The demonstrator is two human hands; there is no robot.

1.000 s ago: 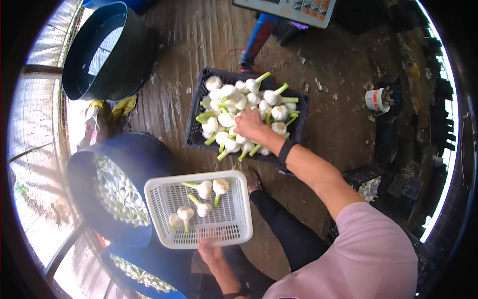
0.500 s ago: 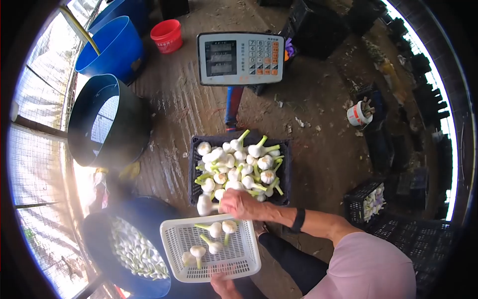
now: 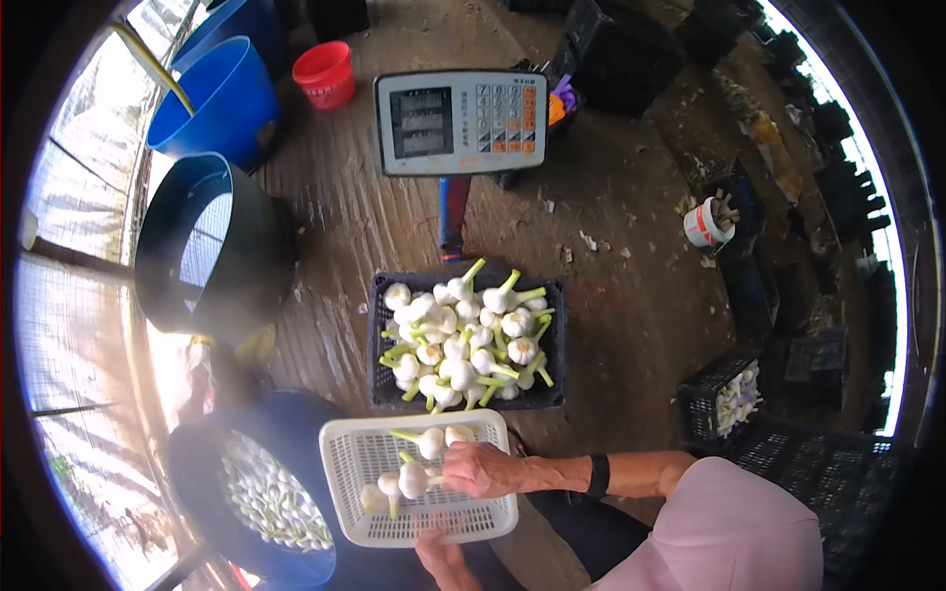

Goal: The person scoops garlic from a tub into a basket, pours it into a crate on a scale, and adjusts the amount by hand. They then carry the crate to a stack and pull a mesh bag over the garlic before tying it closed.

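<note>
My right hand (image 3: 478,470) is closed on the stem of a garlic bulb (image 3: 414,479), over the white plastic basket (image 3: 332,463). Several other bulbs with green stems lie in that basket. At its near edge my left hand (image 3: 434,552) grips the rim, its fingers partly seen through the slotted wall. Beyond the basket stands a black crate (image 3: 555,384) heaped with white garlic bulbs (image 3: 458,345), in front of the scale's post.
A scale display (image 3: 463,123) rises behind the crate. Blue tubs (image 3: 212,103), a dark tub (image 3: 212,246), a red bucket (image 3: 325,77) and a tub of garlic (image 3: 276,492) stand at left. At right are a white bucket (image 3: 708,224) and a small crate (image 3: 724,399).
My right hand has gone from the black crate to the white basket, carrying a garlic bulb. The view has tilted up, bringing the whole scale display and red bucket into sight.
</note>
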